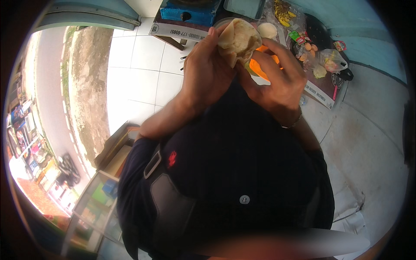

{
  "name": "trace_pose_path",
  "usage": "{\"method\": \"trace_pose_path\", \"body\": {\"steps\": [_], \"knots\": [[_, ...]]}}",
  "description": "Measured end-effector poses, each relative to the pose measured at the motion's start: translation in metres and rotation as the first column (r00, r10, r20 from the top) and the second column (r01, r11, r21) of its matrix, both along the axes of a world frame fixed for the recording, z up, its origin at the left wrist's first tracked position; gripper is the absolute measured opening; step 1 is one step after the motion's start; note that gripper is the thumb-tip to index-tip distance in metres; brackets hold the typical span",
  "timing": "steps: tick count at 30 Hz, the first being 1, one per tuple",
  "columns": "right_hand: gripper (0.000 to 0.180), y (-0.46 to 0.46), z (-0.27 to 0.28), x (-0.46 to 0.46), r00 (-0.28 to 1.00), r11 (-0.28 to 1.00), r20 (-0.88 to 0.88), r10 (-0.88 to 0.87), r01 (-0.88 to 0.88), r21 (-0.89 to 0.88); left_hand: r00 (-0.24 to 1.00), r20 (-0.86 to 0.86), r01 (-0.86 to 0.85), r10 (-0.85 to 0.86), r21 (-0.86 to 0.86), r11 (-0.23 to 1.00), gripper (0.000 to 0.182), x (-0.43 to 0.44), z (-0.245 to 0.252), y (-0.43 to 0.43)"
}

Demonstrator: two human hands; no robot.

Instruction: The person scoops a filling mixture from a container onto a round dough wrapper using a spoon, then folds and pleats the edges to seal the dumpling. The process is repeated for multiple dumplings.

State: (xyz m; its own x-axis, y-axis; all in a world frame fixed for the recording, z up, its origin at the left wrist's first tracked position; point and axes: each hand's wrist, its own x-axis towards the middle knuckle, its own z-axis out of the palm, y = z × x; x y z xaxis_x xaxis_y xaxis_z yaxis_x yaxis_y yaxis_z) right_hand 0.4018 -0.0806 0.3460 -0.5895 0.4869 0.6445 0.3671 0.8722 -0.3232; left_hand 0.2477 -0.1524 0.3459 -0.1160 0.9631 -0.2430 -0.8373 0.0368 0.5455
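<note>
A pale, thin round of dough (240, 40) rests in my left hand (205, 70), its edges folded up around a lumpy yellowish filling. My left thumb presses against its left side. My right hand (281, 76) touches the same dough, with the thumb at its lower edge and the fingertips along its right side. Behind my right fingers is an orange plastic container (259, 67), partly hidden. A pale round piece (267, 31), like another dough wrapper, lies just beyond my right fingertips.
On the low table (320, 94) are a blue gas stove (195, 13), a metal tray (244, 9), bananas (283, 18), seasoning packets (297, 37), several brown eggs (308, 48) and a plastic bag of food (331, 61). A glass display case (97, 195) stands at lower left, near the street doorway.
</note>
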Motion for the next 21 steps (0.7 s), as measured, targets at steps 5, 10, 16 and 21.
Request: {"method": "trace_pose_path", "body": {"steps": [5,10,16,21], "knots": [[0.036,0.002,0.003,0.007,0.995,0.985,-0.06,0.077,-0.085,-0.147,0.989,0.14,0.022,-0.04,0.126,0.992,0.047,-0.004,-0.005,-0.002],[0.031,0.013,0.01,0.02,0.991,0.965,-0.015,0.135,-0.135,-0.224,0.998,0.04,0.045,-0.051,0.143,0.989,0.041,-0.009,-0.006,-0.006],[0.023,0.013,0.015,0.017,0.985,0.983,-0.02,0.174,-0.175,-0.062,0.959,0.263,0.066,-0.102,0.143,0.988,0.037,-0.013,-0.002,-0.007],[0.023,0.007,0.019,0.016,0.989,0.985,-0.036,0.142,-0.144,-0.09,0.935,0.341,0.089,-0.092,0.024,0.996,0.05,-0.014,0.005,-0.008]]}}
